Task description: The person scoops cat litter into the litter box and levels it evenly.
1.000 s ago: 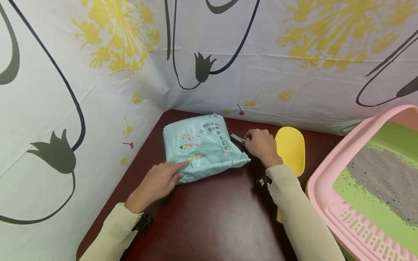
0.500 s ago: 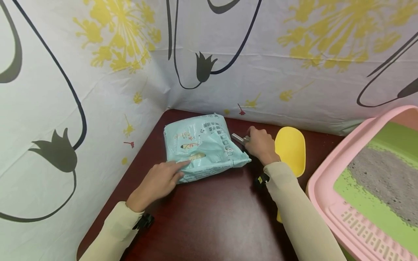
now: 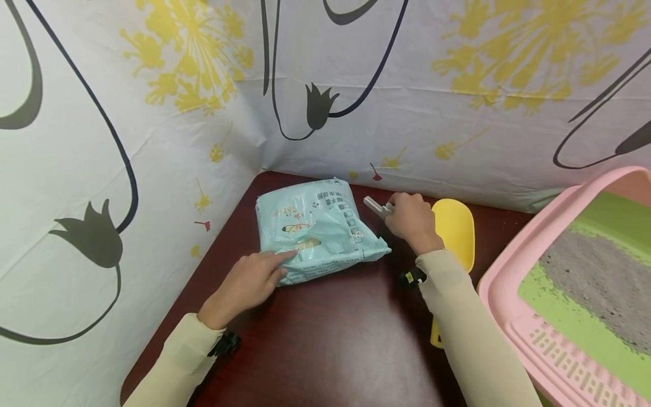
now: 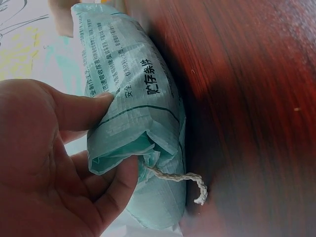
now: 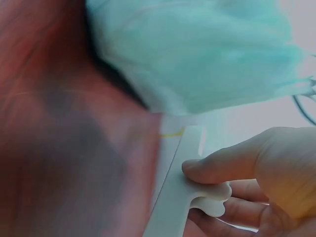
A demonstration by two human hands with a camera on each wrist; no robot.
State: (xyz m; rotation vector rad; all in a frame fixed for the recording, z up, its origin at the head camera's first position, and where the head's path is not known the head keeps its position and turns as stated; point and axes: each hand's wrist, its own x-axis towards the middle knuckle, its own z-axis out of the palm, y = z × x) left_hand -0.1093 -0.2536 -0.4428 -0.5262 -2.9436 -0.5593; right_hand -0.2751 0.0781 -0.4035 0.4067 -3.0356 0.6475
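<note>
A pale blue-green printed bag (image 3: 312,206) lies on the dark red-brown table. My left hand (image 3: 246,285) pinches its near left end; in the left wrist view the thumb lies on the printed side and the fingers curl at the folded end. A twisted string (image 4: 180,177) hangs from that fold. To the right of the bag, my right hand (image 3: 413,221) grips a white bag clip (image 3: 375,207). Seen from the right wrist, the thumb presses on the long clip (image 5: 170,205) by its two rounded tabs, with fingers behind.
A yellow scoop (image 3: 455,229) lies right of my right hand, its handle partly under the forearm. Farther right stands a pink litter box (image 3: 500,282) with a green inside and grey litter (image 3: 595,274). Patterned cloth walls (image 3: 407,130) border the table at the left and back.
My right hand has lifted the white clip up and slightly away from the table, turning it a little. The left hand and the bag have stayed in place.
</note>
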